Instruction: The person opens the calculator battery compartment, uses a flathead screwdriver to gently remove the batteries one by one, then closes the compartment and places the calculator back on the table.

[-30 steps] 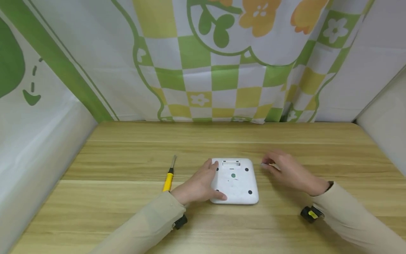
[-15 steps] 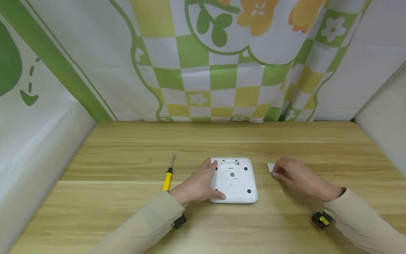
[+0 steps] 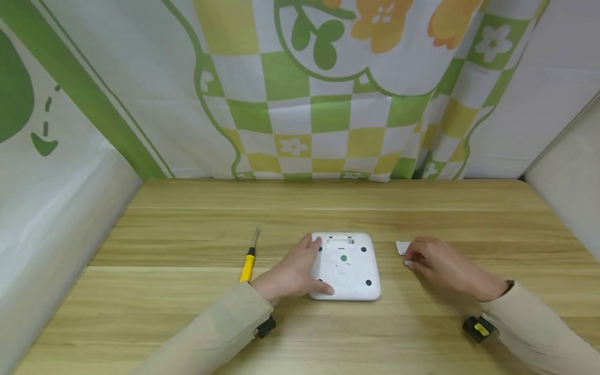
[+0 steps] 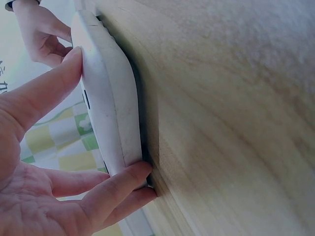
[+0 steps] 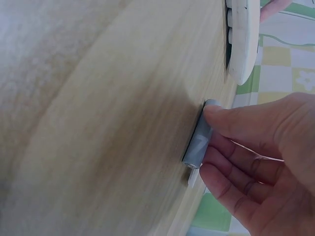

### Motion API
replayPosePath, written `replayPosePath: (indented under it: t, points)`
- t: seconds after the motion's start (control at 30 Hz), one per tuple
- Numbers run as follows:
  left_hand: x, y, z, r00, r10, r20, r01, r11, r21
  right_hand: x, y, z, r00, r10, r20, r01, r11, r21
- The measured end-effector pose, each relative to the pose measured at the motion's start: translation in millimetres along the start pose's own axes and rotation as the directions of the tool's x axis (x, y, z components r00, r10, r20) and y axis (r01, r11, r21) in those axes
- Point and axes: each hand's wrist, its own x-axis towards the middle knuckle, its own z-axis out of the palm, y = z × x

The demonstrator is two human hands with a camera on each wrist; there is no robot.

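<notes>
A white calculator (image 3: 349, 276) lies face down, its battery compartment (image 3: 340, 241) uncovered at the far edge. My left hand (image 3: 292, 268) holds its left side, thumb at the near corner and fingers at the far one. In the left wrist view, the fingertips (image 4: 135, 172) wrap the calculator's edge. To the right, my right hand (image 3: 433, 263) pinches a small grey cylindrical battery (image 5: 199, 140) between thumb and fingers, at the table surface. Partly behind that hand lies a small white battery cover (image 3: 401, 248).
A screwdriver (image 3: 248, 265) with a yellow handle lies left of the calculator, its lower end behind my left forearm. The wooden table (image 3: 187, 234) meets a checked, flowered curtain (image 3: 328, 114) at the back.
My right hand has moved right, away from the calculator, and the white cover has come into view beside it. During the last half second it has shifted only slightly. The left hand holds still.
</notes>
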Motion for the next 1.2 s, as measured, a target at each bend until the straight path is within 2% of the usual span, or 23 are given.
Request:
replayPosePath:
  t: [0.47,0.63,0.9,1.2]
  points:
    - [-0.4,-1.0,0.3,1.000,-0.013,-0.003,0.013,1.000,0.002,0.5,5,-4,0.999,0.034,0.002,-0.034,0.997,0.069]
    - [-0.5,0.0,0.0,1.000,-0.011,-0.004,0.011,1.000,-0.001,2.1,11,-11,0.999,0.009,-0.043,-0.007,0.999,0.046]
    - [-1.1,0.8,0.4,1.000,-0.017,-0.005,0.017,1.000,-0.004,6.0,20,-10,0.999,-0.027,-0.045,0.027,1.000,0.007]
    - [-1.4,1.0,0.1,1.000,-0.018,-0.005,0.018,1.000,-0.005,8.8,24,-8,1.000,0.021,-0.006,-0.021,0.999,0.033]
